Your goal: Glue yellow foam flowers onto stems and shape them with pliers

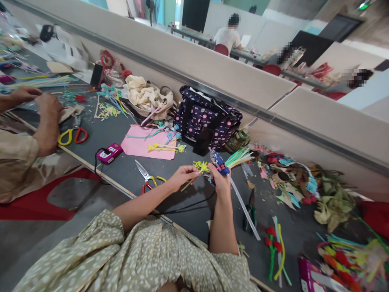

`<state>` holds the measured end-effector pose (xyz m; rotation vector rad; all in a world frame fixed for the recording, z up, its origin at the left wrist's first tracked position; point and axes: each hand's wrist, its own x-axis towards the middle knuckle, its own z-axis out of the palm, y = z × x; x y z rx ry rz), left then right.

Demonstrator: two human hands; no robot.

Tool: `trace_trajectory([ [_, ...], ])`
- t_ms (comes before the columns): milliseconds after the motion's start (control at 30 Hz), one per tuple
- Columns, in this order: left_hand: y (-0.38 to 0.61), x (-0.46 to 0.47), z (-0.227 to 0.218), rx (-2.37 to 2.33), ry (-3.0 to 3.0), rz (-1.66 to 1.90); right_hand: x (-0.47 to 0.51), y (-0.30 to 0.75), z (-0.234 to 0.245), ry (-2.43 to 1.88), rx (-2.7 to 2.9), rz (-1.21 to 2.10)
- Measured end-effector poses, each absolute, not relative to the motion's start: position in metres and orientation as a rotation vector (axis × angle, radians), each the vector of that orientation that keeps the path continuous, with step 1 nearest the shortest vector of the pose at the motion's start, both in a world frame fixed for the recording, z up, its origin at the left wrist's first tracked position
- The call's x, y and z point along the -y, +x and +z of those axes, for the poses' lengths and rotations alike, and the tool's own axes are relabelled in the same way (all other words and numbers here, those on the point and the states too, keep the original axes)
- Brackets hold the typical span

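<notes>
My left hand [183, 177] is closed in a pinch on the stem of a yellow pipe-cleaner flower [201, 166]. Wrapped round a blue hot glue gun [217, 159], my right hand [222, 182] holds it just right of the flower. A long clear glue stick [244, 209] sticks out of the gun's back, towards me. Behind the gun lies a bundle of pastel pipe cleaners [240, 157]. Scissors with red and yellow handles [148, 176] rest left of my hands, blades open. Whether the nozzle touches the flower, I cannot tell.
Yellow and blue pipe-cleaner flowers lie on a pink sheet [146, 145]. A polka-dot bag [206, 117] stands at the back. Green-handled pliers [249, 213] and a red flower [272, 243] are on the right. A co-worker's hands [48, 103] work at the left.
</notes>
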<state>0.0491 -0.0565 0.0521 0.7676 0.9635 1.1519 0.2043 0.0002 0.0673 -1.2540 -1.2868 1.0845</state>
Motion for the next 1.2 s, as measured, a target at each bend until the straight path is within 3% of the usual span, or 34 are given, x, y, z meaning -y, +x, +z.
trace_trajectory([
  [400, 0.051, 0.050, 0.058, -1.195, 0.837, 1.320, -0.001, 0.207, 0.047, -1.254, 1.205, 1.206],
  [800, 0.049, 0.046, 0.051, -1.351, 0.957, 1.371, 0.009, 0.218, 0.027, -1.196, 1.249, 1.040],
  [1200, 0.047, 0.034, 0.038, -1.243, 0.596, 1.378, 0.009, 0.217, 0.004, -1.129, 1.249, 1.161],
])
